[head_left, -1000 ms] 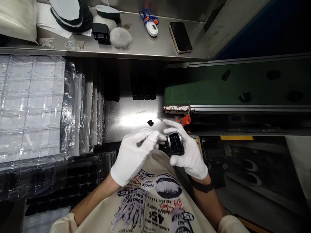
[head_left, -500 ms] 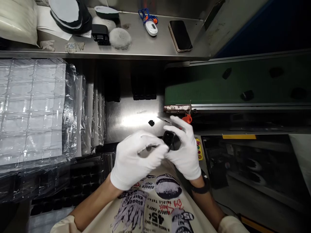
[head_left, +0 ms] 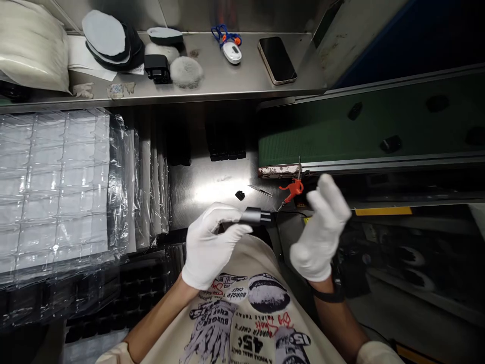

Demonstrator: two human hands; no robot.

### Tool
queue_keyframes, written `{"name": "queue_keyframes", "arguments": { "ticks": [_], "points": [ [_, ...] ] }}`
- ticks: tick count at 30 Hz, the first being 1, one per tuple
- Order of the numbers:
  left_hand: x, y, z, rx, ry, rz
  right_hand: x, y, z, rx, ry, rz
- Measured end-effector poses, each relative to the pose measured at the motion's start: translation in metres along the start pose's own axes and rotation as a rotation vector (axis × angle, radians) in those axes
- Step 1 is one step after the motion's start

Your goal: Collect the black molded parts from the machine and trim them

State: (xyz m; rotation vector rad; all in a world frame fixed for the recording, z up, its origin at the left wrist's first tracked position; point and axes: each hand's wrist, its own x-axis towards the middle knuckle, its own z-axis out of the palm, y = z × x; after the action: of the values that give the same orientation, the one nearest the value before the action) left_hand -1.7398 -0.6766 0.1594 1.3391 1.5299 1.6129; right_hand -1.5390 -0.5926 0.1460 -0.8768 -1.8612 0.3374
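The left hand [head_left: 208,247], in a white glove, has its grip clenched around a small dark cylindrical part [head_left: 254,217], which sticks out sideways from the fingers toward the right, above the near edge of the steel surface [head_left: 200,189]. The right hand [head_left: 320,230], also gloved in white, is released and holds nothing; its fingers are spread and raised, well apart from the part, past the right edge of the surface and just below the conveyor belt [head_left: 359,134]. On the surface, beyond the left hand, lie a tiny black piece [head_left: 240,194] and a thin metal pin [head_left: 260,190], near each other but not touching. An orange clip [head_left: 291,189] hangs at the near left corner of the belt. Stacked clear plastic trays [head_left: 53,182] fill the left side. On the shelf [head_left: 227,81] above rests a phone [head_left: 277,59], near its right end.
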Motion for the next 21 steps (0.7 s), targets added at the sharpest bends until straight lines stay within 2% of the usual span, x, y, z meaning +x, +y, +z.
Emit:
{"name": "queue_keyframes", "arguments": {
  "ticks": [3,6,10,14,18,21],
  "points": [
    [-0.001,-0.011,-0.004,-0.257,-0.024,-0.023,0.003,-0.001,0.000,0.140,0.301,0.179],
    [-0.001,-0.017,-0.005,-0.457,-0.105,-0.156,0.006,-0.004,0.005,0.283,0.469,0.270],
    [-0.006,-0.014,-0.002,-0.650,-0.242,-0.465,0.006,-0.009,0.011,0.298,0.485,0.294],
    [-0.015,-0.013,0.004,-0.780,-0.290,-0.769,0.004,-0.007,0.013,0.344,0.482,0.247],
    [-0.018,-0.015,0.007,-0.819,-0.251,-1.012,0.006,0.002,0.015,0.357,0.506,0.273],
    [-0.015,-0.012,0.006,-0.854,-0.200,-1.061,0.008,0.006,0.016,0.337,0.543,0.298]
  ]
}}
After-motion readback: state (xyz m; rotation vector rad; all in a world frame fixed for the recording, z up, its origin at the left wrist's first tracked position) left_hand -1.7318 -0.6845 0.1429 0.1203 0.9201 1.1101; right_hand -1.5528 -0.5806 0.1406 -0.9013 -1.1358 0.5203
